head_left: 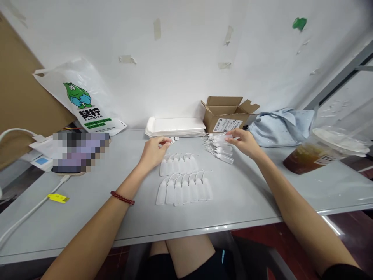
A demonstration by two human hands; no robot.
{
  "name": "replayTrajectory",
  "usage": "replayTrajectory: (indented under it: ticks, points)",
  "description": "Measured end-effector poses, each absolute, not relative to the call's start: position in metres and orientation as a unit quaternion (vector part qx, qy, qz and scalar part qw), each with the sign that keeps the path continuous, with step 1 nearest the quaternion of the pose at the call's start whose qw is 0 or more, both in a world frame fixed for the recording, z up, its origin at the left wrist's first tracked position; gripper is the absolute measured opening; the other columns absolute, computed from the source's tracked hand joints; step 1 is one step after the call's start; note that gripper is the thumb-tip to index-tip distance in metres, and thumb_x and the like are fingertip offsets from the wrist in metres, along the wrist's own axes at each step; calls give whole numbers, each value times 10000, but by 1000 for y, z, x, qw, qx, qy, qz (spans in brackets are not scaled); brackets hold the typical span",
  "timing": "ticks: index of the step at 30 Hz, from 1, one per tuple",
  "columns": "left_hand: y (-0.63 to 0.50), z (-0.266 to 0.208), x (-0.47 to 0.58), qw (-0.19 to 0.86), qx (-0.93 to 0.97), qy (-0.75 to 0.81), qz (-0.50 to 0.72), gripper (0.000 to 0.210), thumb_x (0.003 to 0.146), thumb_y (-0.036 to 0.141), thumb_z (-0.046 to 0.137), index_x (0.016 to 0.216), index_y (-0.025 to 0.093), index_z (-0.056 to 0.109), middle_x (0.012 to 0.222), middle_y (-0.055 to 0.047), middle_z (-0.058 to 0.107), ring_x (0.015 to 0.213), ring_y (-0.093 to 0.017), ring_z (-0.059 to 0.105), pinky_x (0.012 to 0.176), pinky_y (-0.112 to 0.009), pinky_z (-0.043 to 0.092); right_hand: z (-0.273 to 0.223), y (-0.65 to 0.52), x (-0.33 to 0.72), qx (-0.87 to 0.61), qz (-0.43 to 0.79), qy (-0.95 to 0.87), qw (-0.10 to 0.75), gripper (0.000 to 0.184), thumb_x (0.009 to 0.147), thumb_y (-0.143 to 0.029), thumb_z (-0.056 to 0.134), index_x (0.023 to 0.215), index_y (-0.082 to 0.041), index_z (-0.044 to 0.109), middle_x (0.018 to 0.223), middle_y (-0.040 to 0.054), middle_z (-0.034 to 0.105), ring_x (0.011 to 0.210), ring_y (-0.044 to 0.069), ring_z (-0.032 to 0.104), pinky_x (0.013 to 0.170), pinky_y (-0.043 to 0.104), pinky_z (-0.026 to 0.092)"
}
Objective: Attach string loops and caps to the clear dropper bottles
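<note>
My left hand (154, 151) is over the grey table, its thumb and forefinger pinched at a small white round piece (172, 140). A second white round piece (176, 138) lies beside it. On the right, my right hand (244, 142) has its thumb and forefinger closed on the end of a translucent tag-like plastic piece (220, 137) at the top of a loose pile (223, 151). Each piece has a thin white cord at its narrow end. Between my forearms, more such pieces lie side by side in an upper row (179, 166) and a lower row (185, 192).
A stack of white envelopes (177, 127) and an open cardboard box (229, 112) stand against the wall. On the right are a light blue cloth (282, 126) and a tilted drink cup (309, 153). A plastic bag (84, 97), a blurred phone (83, 153) and a white cable (32, 216) occupy the left.
</note>
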State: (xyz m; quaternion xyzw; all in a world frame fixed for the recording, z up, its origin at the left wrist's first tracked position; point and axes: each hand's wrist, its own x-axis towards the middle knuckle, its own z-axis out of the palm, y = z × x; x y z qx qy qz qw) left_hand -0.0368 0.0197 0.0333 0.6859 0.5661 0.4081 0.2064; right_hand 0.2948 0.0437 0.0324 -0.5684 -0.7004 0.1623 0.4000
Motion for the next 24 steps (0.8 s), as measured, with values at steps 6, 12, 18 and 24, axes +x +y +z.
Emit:
replayTrajectory:
  ticks: [6, 12, 18, 24]
  points:
    - [8, 35, -28, 215, 681, 557, 424, 229, 762, 286, 553, 885, 169, 707, 947, -74, 734, 871, -223, 643, 754, -325, 490, 24, 49, 298, -581, 99, -703, 398, 275, 725, -407, 601, 850, -169, 659, 790, 71, 658, 776, 224, 608, 702, 358, 471]
    - [3, 35, -24, 232, 681, 553, 421, 213, 766, 275, 544, 874, 177, 700, 930, -62, 732, 850, -215, 651, 764, -334, 508, 27, 49, 299, -599, 34, -700, 388, 231, 760, -400, 565, 849, -192, 610, 924, 101, 682, 879, 249, 600, 735, 371, 464]
    - [-2, 39, -21, 227, 683, 555, 418, 224, 788, 258, 536, 905, 162, 700, 929, -64, 725, 848, -206, 646, 778, -332, 510, 49, 19, 266, -554, 5, -750, 362, 127, 770, -323, 539, 712, -210, 533, 802, 74, 612, 838, 232, 553, 727, 341, 431]
    - [-5, 39, -18, 220, 695, 552, 405, 209, 787, 238, 543, 895, 153, 701, 930, -64, 727, 889, -206, 637, 783, -309, 503, 71, -20, 234, -416, 364, -831, 62, 252, 774, -274, 518, 540, -181, 499, 541, -10, 563, 494, 98, 436, 489, 232, 329]
